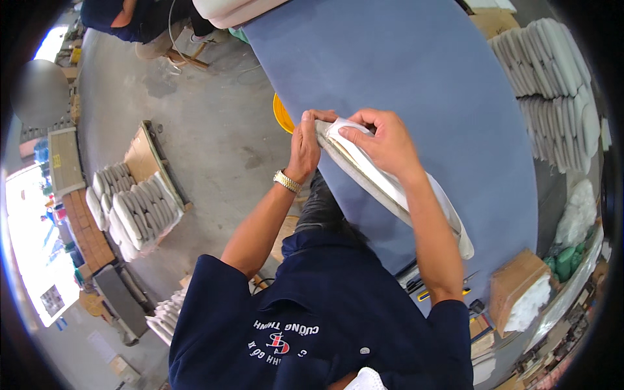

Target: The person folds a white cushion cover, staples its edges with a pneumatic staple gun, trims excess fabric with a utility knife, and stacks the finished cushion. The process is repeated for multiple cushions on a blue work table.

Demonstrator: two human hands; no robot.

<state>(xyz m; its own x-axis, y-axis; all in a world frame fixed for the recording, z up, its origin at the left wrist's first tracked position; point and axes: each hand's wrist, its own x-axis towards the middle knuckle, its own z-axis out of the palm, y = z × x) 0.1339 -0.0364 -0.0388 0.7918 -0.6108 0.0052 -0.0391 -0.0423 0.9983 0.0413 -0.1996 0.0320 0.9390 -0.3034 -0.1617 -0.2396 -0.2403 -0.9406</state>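
Observation:
A flat pale grey cushion (367, 180) stands tilted on its edge over the near left side of the blue-topped table (364, 58). White lining or padding shows along its opening. My left hand (305, 144), with a metal-banded watch on the wrist, grips the far end of the cushion from the left. My right hand (385, 140) pinches the white layer at that same end, thumb on top and fingers curled behind. The cushion's near end reaches past my right forearm, which covers part of it.
Two stacks of grey cushions (543, 58) stand along the table's right side. A cardboard box (515, 286) with white stuffing is at the near right, by some small tools (426, 296). More cushions (140, 211) lie on the floor at left. A seated person (107, 16) is at the far left.

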